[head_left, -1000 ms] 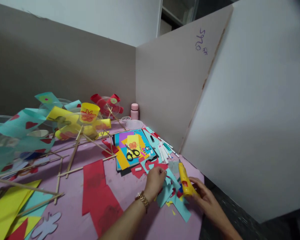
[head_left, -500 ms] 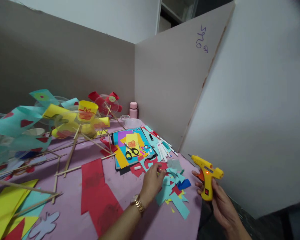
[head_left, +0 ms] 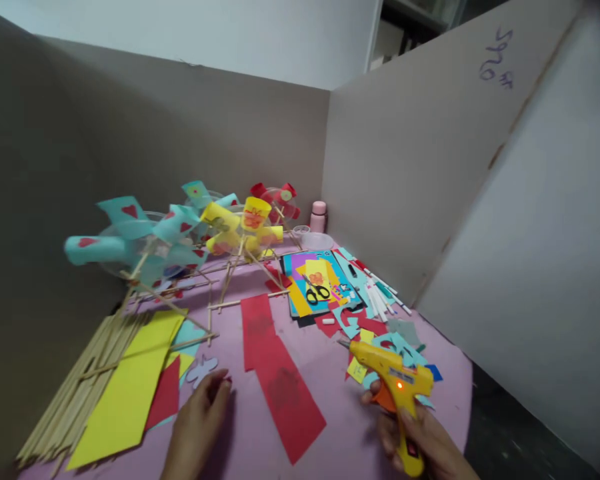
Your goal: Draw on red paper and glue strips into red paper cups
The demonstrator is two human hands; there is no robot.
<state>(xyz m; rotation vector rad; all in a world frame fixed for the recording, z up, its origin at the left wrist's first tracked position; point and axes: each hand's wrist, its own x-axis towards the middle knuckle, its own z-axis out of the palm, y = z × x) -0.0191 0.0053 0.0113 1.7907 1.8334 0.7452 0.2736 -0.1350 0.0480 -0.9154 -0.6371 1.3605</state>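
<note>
My right hand [head_left: 420,440] grips a yellow hot glue gun [head_left: 393,370] with a lit orange light, its nozzle pointing left over the paper scraps. A finger lies at its orange trigger. My left hand [head_left: 200,420] is closed, thumb against fingers, above the pink table. A small dark red spot shows at its fingertips, too small to name. Just beyond that hand lies a pale purple butterfly-shaped cutout [head_left: 201,371]. Red paper strips [head_left: 285,387] with dark smudges lie between my hands. Yellow sheets [head_left: 130,387] are to the left.
Pinwheels of blue [head_left: 155,243], yellow [head_left: 243,227] and red [head_left: 277,200] paper stand on stick frames at the back left. Bamboo sticks [head_left: 75,393] lie at left. Scissors [head_left: 316,291], markers [head_left: 380,300] and paper scraps [head_left: 403,347] cover the right. Grey panels [head_left: 405,173] enclose the table.
The view has turned left. My left hand has moved from the scraps on the right to beside the butterfly cutout. The glue gun has come from the table's right edge to over the scraps.
</note>
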